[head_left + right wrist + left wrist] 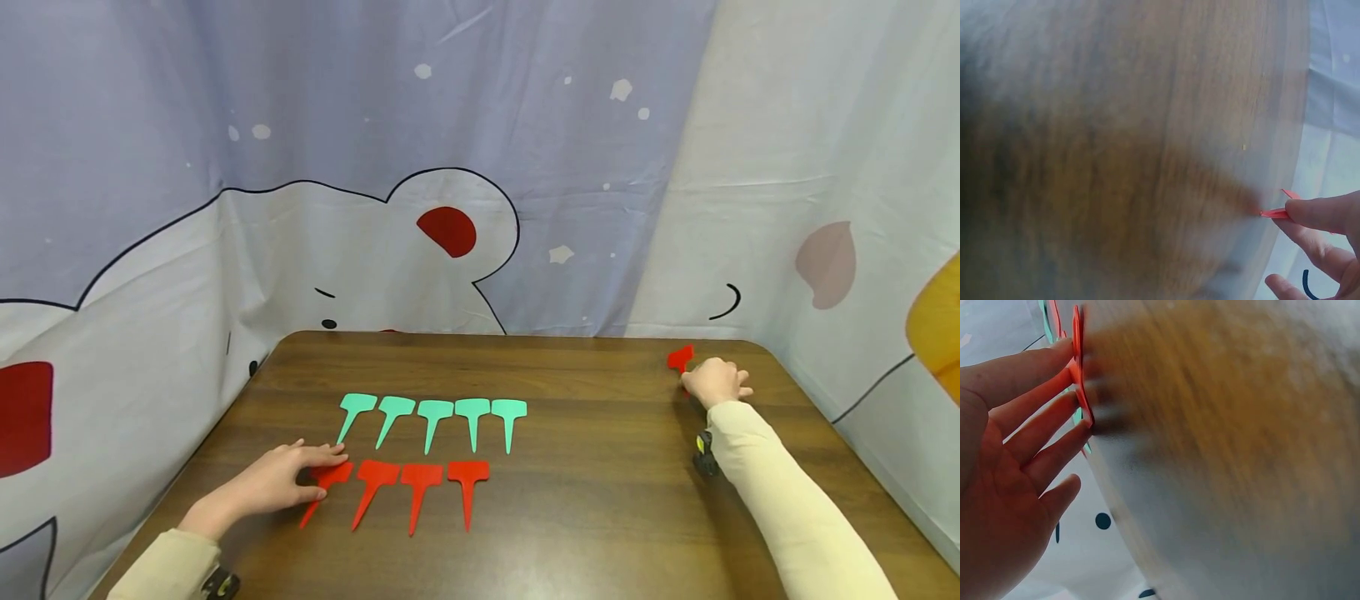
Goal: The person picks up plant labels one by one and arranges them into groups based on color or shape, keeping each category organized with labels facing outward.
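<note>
Toward the far right of the table, my right hand (716, 382) pinches a red T-shaped plant label (680, 357) by its stem between thumb and finger. The same label (1275, 214) shows in the right wrist view, partly hidden by the fingertips. On the left, my left hand (273, 479) touches the leftmost red plant label (331, 475) with nearly straight fingers, the thumb near its stem. Fingers cover part of that label's head. To its right lie three more red labels (422, 476) in a row. Behind them is a row of several green plant labels (435, 410).
The brown wooden table (585, 517) has rounded far corners. A printed curtain (570, 167) hangs behind it and along both sides. Dark wrist devices (705, 454) are strapped at the sleeves.
</note>
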### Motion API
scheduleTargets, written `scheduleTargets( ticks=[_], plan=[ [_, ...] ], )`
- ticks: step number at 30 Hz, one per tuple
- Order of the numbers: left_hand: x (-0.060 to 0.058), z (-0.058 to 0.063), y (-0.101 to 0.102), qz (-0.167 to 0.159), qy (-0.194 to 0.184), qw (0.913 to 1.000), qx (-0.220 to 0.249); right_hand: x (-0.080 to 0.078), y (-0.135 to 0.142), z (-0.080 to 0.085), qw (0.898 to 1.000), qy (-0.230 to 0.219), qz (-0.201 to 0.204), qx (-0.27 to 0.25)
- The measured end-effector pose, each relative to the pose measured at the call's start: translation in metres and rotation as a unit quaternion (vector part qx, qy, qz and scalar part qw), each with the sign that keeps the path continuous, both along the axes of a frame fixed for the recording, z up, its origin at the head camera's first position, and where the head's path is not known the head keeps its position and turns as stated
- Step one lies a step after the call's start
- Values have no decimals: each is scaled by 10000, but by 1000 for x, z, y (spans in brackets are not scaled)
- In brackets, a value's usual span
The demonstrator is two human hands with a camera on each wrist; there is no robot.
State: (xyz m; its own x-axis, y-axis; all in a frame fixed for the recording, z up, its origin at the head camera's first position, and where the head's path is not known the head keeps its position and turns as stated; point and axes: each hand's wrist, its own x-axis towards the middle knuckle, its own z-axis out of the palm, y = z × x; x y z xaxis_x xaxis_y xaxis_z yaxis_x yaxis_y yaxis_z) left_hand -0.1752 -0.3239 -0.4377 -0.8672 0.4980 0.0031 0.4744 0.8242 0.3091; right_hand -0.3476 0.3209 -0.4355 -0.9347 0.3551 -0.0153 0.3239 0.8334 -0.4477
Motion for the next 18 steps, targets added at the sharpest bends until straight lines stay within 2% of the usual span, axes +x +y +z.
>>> scheduleTargets(
  ticks=[10,18],
  plan=[
    [0,0,0,-14,-32,10000,59,8,-8,5,9987,316,340,-215],
    [0,1,0,7,-26,10000,48,16,-20,7,9965,375,683,-311]
  ],
)
